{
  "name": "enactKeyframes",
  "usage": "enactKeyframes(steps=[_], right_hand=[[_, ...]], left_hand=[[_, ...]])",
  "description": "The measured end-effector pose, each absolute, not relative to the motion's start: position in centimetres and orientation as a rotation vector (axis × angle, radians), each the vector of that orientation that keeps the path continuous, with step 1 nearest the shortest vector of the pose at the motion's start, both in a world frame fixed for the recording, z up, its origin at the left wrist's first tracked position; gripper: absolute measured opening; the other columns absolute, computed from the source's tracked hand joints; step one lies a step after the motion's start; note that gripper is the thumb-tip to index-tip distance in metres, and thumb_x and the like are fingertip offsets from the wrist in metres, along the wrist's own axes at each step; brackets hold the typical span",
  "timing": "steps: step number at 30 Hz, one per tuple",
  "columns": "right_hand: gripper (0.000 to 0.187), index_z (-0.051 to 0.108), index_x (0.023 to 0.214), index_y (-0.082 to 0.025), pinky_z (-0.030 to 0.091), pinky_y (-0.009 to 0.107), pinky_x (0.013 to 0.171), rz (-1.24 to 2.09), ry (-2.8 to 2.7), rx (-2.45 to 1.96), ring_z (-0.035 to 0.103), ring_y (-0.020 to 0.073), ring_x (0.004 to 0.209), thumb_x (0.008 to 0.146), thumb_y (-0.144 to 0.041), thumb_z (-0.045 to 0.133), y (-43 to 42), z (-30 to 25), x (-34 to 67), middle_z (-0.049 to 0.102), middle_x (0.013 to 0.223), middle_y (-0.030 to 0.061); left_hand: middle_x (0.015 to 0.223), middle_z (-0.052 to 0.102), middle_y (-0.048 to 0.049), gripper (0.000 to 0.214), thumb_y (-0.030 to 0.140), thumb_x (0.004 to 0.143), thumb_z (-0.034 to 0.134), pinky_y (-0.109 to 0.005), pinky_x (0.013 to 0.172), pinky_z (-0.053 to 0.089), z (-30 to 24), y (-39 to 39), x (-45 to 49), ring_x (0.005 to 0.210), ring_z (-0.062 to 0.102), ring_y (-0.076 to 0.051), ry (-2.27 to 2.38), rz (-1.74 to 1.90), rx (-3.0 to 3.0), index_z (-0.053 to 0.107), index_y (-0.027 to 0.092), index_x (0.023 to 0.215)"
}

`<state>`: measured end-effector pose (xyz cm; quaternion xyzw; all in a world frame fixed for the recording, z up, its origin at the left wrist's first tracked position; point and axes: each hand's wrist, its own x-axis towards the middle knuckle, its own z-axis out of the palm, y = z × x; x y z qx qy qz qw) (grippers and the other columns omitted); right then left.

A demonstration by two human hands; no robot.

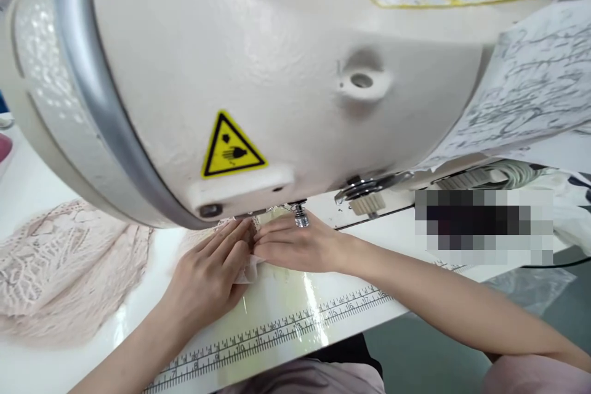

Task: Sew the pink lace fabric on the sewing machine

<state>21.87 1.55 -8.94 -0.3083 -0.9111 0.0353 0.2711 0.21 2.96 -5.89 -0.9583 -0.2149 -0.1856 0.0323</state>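
A cream sewing machine head (258, 61) fills the upper view and hides the needle. Under it, my left hand (210, 277) lies flat on a small piece of pale lace fabric (249, 271), fingers pointing toward the presser foot (301, 215). My right hand (295, 243) lies flat beside it, fingertips meeting the left fingers on the same fabric piece just in front of the foot. Both hands press the fabric against the white table (286, 301).
A heap of pink lace (64, 265) lies at the left. A printed ruler strip (277, 329) runs along the table's front edge. Patterned white cloth (530, 86) hangs at the right over the machine arm. A yellow warning sticker (231, 148) marks the head.
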Motion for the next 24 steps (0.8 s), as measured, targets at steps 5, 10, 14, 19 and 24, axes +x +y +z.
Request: enactKeyframes(steps=[5, 10, 14, 19, 24], right_hand=[[0.024, 0.068, 0.092, -0.024, 0.051, 0.018, 0.070, 0.191, -2.478, -0.871, 0.059, 0.0057, 0.073, 0.095, -0.017, 0.045, 1.5, -8.8, 21.8, 0.069, 0.083, -0.0061], [0.028, 0.069, 0.092, -0.024, 0.048, 0.018, 0.065, 0.218, -2.493, -0.912, 0.058, 0.0059, 0.070, 0.095, -0.015, 0.042, 1.5, -8.6, 21.6, 0.070, 0.084, -0.0060], [0.029, 0.068, 0.088, -0.025, 0.044, 0.017, 0.062, 0.168, -2.492, -0.938, 0.057, 0.0056, 0.069, 0.094, -0.012, 0.042, 1.3, -8.2, 21.7, 0.070, 0.082, -0.0070], [0.028, 0.067, 0.086, -0.024, 0.038, 0.019, 0.056, 0.095, -2.473, -0.991, 0.057, 0.0058, 0.068, 0.094, -0.013, 0.043, 1.2, -7.6, 22.1, 0.069, 0.078, -0.0071], [0.027, 0.067, 0.086, -0.026, 0.039, 0.018, 0.058, 0.091, -2.490, -1.005, 0.057, 0.0061, 0.068, 0.095, -0.017, 0.043, 1.4, -7.5, 22.4, 0.068, 0.074, -0.0079]], left_hand=[[0.127, 0.064, -0.0165, 0.025, 0.017, 0.086, 0.047, -0.037, 0.092, 0.058, -5.8, 2.9, 0.4, 0.118, 0.061, -0.027, -0.680, -0.557, -2.931, 0.061, 0.009, 0.104], [0.127, 0.064, -0.0165, 0.024, 0.017, 0.086, 0.047, -0.036, 0.090, 0.059, -5.7, 2.9, 0.4, 0.118, 0.061, -0.027, -0.689, -0.560, -2.917, 0.061, 0.009, 0.104], [0.127, 0.063, -0.0173, 0.023, 0.017, 0.086, 0.048, -0.037, 0.090, 0.060, -5.8, 2.9, 0.4, 0.118, 0.061, -0.028, -0.702, -0.540, -2.920, 0.062, 0.009, 0.102], [0.128, 0.063, -0.0180, 0.023, 0.017, 0.087, 0.049, -0.039, 0.092, 0.059, -5.9, 2.8, 0.6, 0.119, 0.060, -0.029, -0.694, -0.546, -2.933, 0.062, 0.007, 0.103], [0.128, 0.063, -0.0173, 0.024, 0.016, 0.087, 0.049, -0.040, 0.093, 0.058, -6.0, 2.8, 0.6, 0.120, 0.060, -0.030, -0.688, -0.532, -2.934, 0.062, 0.007, 0.105]])
